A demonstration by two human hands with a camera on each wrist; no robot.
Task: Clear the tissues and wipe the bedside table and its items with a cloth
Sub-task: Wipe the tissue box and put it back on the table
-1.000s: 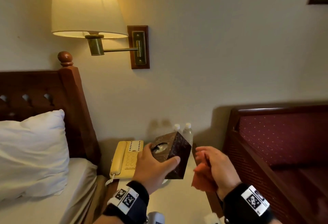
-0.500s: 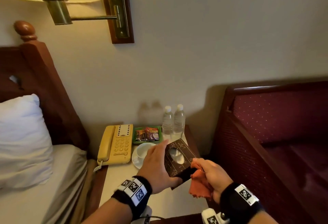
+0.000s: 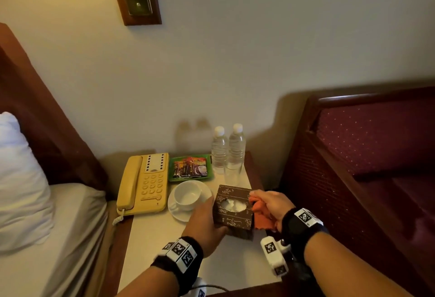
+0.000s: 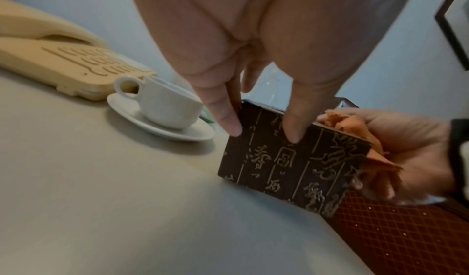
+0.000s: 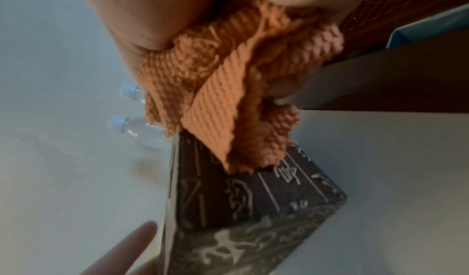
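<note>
A dark brown tissue box (image 3: 233, 220) with pale script stands at the right side of the white bedside table (image 3: 160, 249), its oval opening with white tissue facing up. My left hand (image 3: 204, 221) grips the box from the left, with the fingers down one side (image 4: 223, 117) and the thumb on the near face. My right hand (image 3: 270, 205) clutches a bunched orange cloth (image 3: 262, 216) and presses it against the box's right face (image 5: 253, 199). In the right wrist view the cloth (image 5: 228, 98) hangs over the box's upper edge.
A yellow telephone (image 3: 143, 183) lies at the table's left. A white cup on a saucer (image 3: 187, 194) stands just left of the box. A green tray of sachets (image 3: 190, 167) and two water bottles (image 3: 228, 151) line the wall. Bed and pillow (image 3: 18, 179) left, red upholstered seat (image 3: 364, 155) right.
The box has come down from chest height to the table and turned opening-up. My right hand has brought the cloth against its right side. The view has tilted down.
</note>
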